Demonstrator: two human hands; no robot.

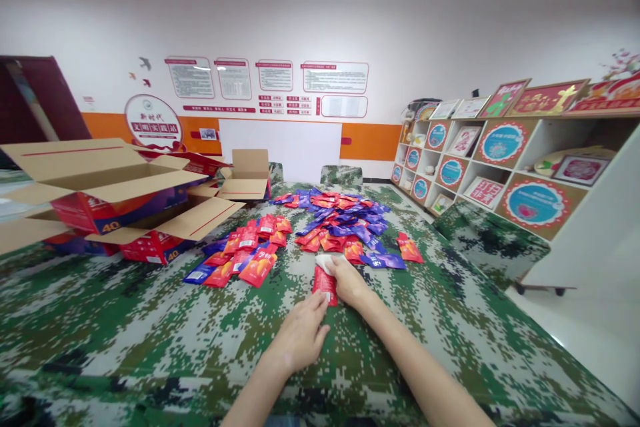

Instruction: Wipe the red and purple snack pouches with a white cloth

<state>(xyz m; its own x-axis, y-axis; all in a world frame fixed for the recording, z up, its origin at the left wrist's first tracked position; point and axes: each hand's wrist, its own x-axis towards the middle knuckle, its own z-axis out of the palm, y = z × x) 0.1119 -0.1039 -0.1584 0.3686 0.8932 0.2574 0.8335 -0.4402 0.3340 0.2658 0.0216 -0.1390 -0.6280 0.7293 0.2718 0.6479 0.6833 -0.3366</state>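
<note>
A red packet (324,283) with a white top edge stands on the camouflage tablecloth (150,327) in front of me. My right hand (350,280) is closed on its upper right side. My left hand (300,337) lies below it, fingers curled, with the fingertips touching the packet's lower edge. Behind the packet lies a big heap of red and purple packets (340,220). A smaller spread of red and purple packets (245,253) lies to the left.
Open cardboard boxes (100,193) stand at the left of the table, another small open box (247,173) at the far end. Camouflage-covered chairs (493,240) stand at the right. Wooden shelves (500,160) with framed pictures line the right wall.
</note>
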